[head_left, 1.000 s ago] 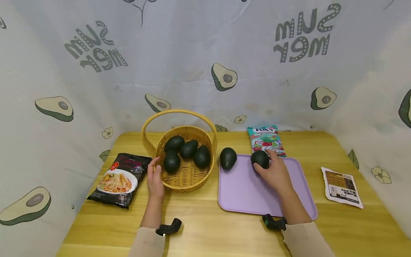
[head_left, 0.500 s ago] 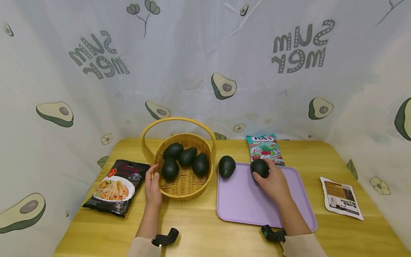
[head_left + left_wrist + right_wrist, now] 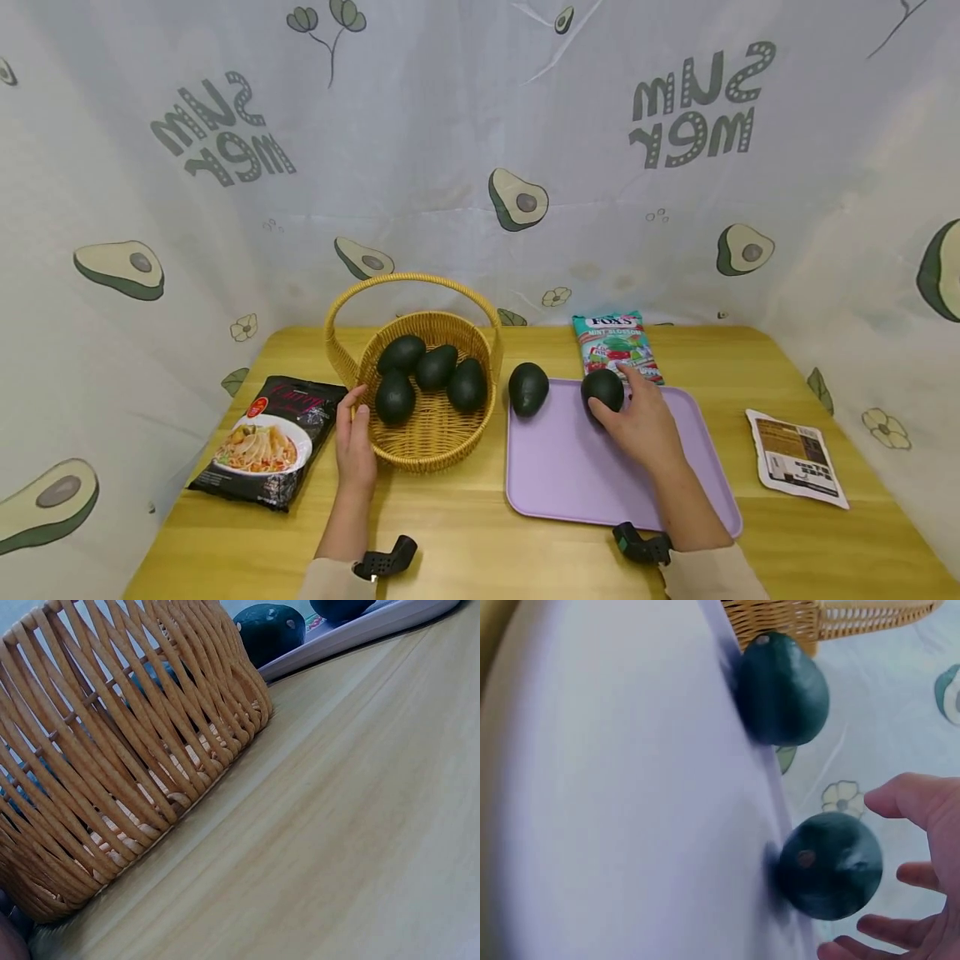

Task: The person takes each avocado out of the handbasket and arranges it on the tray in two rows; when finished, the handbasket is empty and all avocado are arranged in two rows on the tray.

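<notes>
A yellow wicker basket (image 3: 431, 454) with a tall handle stands left of centre, with several dark green avocados (image 3: 395, 397) inside. My left hand (image 3: 356, 454) rests against its left side, fingers mostly straight; the left wrist view shows the basket's woven wall (image 3: 112, 742) close up. On the lilac tray (image 3: 570, 467), one avocado (image 3: 602, 389) lies near the far edge. My right hand (image 3: 647, 425) is around it, thumb and fingers spread; a gap shows between fingers (image 3: 907, 796) and avocado in the right wrist view. Another avocado (image 3: 528, 389) lies at the tray's far left corner.
A black noodle packet (image 3: 270, 442) lies left of the basket. Behind the tray is a green candy bag (image 3: 617, 337), and a white-and-brown pouch (image 3: 797, 458) lies to its right. A printed curtain (image 3: 450, 125) encloses the wooden table (image 3: 457, 542).
The head view has tilted, so the scene sits lower than a second ago. My right fingers have spread off the avocado on the tray. My left hand stays at the basket.
</notes>
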Tool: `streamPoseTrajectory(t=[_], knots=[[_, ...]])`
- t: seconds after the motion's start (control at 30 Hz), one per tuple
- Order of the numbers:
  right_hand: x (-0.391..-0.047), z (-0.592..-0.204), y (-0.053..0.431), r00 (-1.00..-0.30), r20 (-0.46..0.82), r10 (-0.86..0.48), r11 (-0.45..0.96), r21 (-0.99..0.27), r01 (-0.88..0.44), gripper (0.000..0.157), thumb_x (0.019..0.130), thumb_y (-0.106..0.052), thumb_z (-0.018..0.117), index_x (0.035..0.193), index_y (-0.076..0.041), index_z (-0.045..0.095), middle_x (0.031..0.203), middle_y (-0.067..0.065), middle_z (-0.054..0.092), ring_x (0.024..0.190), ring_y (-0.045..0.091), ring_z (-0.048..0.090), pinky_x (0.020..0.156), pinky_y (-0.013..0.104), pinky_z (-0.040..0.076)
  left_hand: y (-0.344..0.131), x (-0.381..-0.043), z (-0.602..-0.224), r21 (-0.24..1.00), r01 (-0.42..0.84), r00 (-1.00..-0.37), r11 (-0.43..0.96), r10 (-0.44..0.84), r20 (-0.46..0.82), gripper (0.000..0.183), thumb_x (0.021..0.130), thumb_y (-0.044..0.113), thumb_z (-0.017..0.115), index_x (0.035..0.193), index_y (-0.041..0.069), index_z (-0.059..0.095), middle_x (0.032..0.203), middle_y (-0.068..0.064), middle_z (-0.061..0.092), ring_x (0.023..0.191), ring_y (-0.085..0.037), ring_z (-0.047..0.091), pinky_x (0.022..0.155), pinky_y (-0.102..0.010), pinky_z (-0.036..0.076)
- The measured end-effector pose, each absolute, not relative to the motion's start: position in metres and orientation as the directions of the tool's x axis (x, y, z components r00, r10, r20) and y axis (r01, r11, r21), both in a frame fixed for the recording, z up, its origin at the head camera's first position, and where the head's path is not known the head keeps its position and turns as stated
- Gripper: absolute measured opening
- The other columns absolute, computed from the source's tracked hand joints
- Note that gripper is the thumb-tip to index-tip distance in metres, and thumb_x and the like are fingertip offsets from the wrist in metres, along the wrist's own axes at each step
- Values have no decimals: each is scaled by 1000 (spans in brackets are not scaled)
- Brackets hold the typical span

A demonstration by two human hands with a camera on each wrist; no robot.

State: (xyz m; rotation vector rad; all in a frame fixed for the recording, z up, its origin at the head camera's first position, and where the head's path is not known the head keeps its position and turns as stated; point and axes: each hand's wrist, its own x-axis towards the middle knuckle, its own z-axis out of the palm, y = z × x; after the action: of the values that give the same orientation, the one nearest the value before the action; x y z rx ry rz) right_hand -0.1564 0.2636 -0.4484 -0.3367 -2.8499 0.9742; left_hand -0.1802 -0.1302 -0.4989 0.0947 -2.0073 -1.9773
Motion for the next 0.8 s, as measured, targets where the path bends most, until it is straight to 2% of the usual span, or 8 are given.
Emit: streamPoseTrajectory(t=[0.13, 0.33, 0.5, 0.6, 0.8], knots=[[-155, -438, 261, -966, 82, 244, 778, -611, 145, 83, 92, -38, 72, 156, -3, 33, 151, 35, 39, 138, 54, 39, 108, 72, 36, -130, -182, -499, 983, 177, -947, 43, -264, 182, 41, 110, 22, 37, 145, 4, 46, 162, -13, 34, 156, -29, 20, 124, -56, 15], [-146, -421, 248, -956, 183, 230, 771, -633, 64, 74, 92, -33, 73, 154, -7, 41, 149, 29, 43, 134, 49, 44, 105, 71, 40, -131, -183, -499, 983, 178, -945, 51, -270, 185, 40, 110, 21, 37, 144, 3, 46, 160, -14, 36, 155, -28, 21, 124, -54, 16], [-137, -411, 227, -936, 310, 165, 747, -660, -87, 67, 90, -23, 77, 148, -5, 49, 142, 23, 52, 122, 42, 54, 98, 61, 52, -131, -183, -499, 983, 179, -945, 48, -268, 185, 40, 110, 21, 37, 145, 3, 46, 161, -14, 36, 155, -28, 21, 124, -54, 15], [-132, -407, 211, -926, 364, 103, 711, -678, -187, 64, 88, -18, 80, 144, -4, 53, 137, 20, 56, 120, 37, 57, 97, 56, 54, -130, -183, -499, 982, 185, -943, 38, -274, 188, 40, 110, 20, 37, 145, 2, 46, 160, -15, 37, 154, -28, 22, 124, -53, 16], [-123, -409, 173, -910, 415, -24, 657, -679, -327, 60, 85, -18, 83, 139, -13, 58, 133, 12, 61, 117, 29, 61, 95, 50, 57, -129, -183, -497, 982, 188, -941, 27, -283, 188, 41, 110, 19, 37, 145, 0, 45, 160, -18, 36, 154, -30, 22, 124, -52, 15]])
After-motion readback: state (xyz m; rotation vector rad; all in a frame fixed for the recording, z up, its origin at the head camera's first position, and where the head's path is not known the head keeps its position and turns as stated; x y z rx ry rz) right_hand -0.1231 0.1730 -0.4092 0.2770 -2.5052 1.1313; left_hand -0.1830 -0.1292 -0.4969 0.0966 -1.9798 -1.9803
